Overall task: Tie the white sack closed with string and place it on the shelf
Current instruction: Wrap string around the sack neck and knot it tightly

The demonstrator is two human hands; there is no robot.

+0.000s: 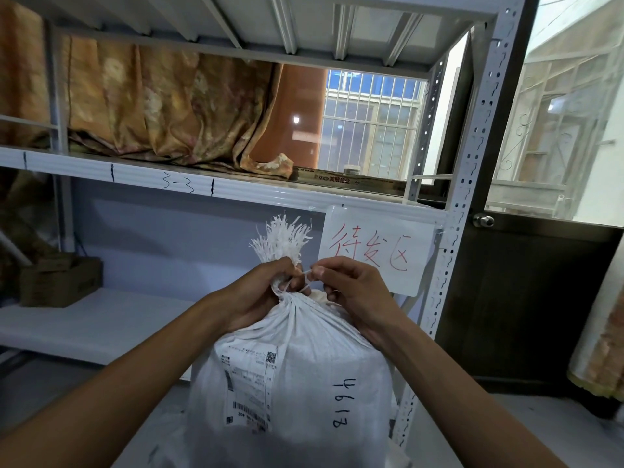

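A white woven sack stands upright in front of me, with a shipping label and handwritten black digits on its side. Its neck is gathered, and a frayed tuft sticks up above. My left hand is clenched around the gathered neck. My right hand pinches a thin white string that loops around the neck between the two hands. A white metal shelf lies just behind the sack, at its lower level.
A brown cardboard box sits at the left of the lower shelf. The upper shelf holds folded orange fabric. A white sign with red writing hangs from the upright post. A dark door with a knob stands to the right.
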